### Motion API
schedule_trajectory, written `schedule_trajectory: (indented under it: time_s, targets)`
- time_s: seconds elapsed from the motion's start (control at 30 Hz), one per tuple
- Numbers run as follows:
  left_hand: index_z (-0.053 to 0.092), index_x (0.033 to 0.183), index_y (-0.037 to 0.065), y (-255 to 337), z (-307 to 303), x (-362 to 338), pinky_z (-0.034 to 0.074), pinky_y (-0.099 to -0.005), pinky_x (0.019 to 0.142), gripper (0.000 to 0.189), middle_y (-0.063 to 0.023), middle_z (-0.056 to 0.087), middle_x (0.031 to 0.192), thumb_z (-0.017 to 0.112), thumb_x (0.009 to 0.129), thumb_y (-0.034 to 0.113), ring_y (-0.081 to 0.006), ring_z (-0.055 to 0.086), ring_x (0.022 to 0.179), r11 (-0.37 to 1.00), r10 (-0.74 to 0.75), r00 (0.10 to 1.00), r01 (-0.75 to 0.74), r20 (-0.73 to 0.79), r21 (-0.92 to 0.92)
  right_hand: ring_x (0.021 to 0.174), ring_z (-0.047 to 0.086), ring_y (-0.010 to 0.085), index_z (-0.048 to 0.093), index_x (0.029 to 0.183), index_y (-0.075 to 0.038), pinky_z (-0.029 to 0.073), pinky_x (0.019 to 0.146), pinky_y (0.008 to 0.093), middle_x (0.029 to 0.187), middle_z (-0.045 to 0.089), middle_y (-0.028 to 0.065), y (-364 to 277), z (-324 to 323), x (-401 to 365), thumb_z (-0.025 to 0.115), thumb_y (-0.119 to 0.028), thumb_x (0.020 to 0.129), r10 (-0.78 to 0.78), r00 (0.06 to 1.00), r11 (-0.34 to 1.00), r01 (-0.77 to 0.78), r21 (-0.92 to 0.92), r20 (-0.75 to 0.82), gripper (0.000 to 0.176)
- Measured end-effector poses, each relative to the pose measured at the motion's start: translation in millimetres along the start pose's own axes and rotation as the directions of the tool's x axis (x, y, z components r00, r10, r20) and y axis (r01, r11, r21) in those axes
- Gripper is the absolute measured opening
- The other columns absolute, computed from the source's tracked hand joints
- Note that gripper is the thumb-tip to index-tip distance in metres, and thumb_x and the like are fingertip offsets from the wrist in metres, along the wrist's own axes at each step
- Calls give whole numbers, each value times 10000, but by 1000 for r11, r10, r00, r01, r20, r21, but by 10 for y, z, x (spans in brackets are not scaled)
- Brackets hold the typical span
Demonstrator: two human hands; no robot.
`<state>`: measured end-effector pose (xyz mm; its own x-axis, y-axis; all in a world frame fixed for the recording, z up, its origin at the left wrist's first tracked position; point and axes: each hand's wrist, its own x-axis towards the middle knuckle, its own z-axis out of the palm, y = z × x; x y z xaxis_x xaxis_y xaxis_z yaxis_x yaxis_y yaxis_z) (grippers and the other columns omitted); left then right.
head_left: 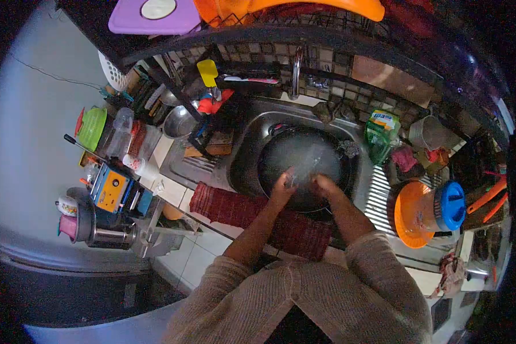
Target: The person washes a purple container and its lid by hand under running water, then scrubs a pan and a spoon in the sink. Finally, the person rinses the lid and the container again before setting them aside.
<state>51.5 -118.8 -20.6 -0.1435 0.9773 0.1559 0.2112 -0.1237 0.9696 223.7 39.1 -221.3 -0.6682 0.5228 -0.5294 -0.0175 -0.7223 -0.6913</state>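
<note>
A large dark round pan (272, 160) sits in the steel sink, its inside pale and hazy like cloudy water. My left hand (282, 188) is over the near part of the pan, fingers curled around something small and shiny that I cannot make out. To its right, my right hand (324, 186) has bent fingers pointing into the pan; what they hold, if anything, is hidden. A pale, clear streak runs above the hands, too blurred to tell what it is. A dark mesh scourer (348, 149) lies at the pan's right rim.
The tap (296, 71) stands behind the sink (243, 135). A dark red cloth (223, 205) covers the front edge. On the right are a green pouch (382, 137), an orange plate (404, 221) and a blue-lidded container (451, 206). Metal bowls (179, 121) stand left.
</note>
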Motion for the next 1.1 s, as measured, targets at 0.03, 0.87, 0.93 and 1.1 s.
schedule_trajectory:
  time_s: [0.03, 0.87, 0.93, 1.1]
  targets:
    - [403, 1264, 49, -81, -8, -5, 359, -315, 934, 601, -98, 510, 1188, 658, 722, 97, -203, 472, 1106, 1000, -2, 1000, 2, 0, 0, 647, 563, 237, 511, 741, -64, 485, 608, 363, 667, 509, 56, 61, -39, 39, 502, -88, 746, 2, 1000, 1000, -2, 1, 0, 26]
    - [327, 1273, 58, -24, -13, 34, 455, -320, 843, 661, -130, 434, 1231, 669, 709, 22, -223, 422, 1125, 914, -124, 992, 129, 38, -385, 925, 554, 239, 232, 1281, -44, 486, 747, 354, 1113, 505, 137, -548, 1197, -773, 753, -118, 663, -907, 411, 388, 727, -567, -93, 812]
    - [317, 1279, 60, 80, -26, 15, 465, -313, 826, 670, -135, 431, 1233, 665, 708, 18, -215, 421, 1123, 911, -131, 990, 139, 48, -389, 843, 586, 236, 370, 1217, -24, 496, 718, 371, 994, 564, 132, -502, 985, -645, 707, -119, 715, -896, 434, 402, 694, -597, -99, 612]
    - [321, 1283, 69, -88, -38, 49, 506, -321, 735, 648, -143, 404, 1243, 640, 722, 18, -207, 511, 1017, 921, -29, 997, -1, -72, -389, 612, 575, 162, 566, 949, 18, 484, 589, 308, 675, 576, 81, -547, 762, -716, 606, -199, 819, -759, 619, 566, 474, -674, -201, 257]
